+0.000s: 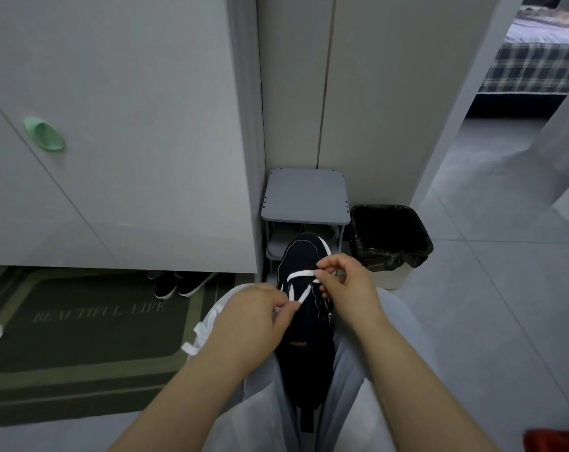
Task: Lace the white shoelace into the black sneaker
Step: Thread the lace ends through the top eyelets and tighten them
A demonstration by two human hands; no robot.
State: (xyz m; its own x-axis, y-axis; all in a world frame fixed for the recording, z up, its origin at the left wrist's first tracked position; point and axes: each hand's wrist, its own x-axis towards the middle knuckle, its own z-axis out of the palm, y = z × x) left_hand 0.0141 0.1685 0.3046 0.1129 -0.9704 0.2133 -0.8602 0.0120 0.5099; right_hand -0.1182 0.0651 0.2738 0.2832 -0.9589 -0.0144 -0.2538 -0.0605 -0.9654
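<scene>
Black fabric sneaker (304,324) wedged between knees (394,311), toe far. Flat white shoelace (301,275) crisscrossed through far eyelets. Left hand (255,318) pinching lace, right hand (345,285) pinching it too, right side. Green mat (90,324), left: "BEAUTIFUL LIFE". Red tongue logo (297,344) unreadable.

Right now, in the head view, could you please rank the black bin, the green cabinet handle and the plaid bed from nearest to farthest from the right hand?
1. Black bin: on the floor just beyond the right hand, slightly to its right.
2. Green cabinet handle: up on the cabinet door, far left.
3. Plaid bed: in the room beyond, upper right.
</scene>
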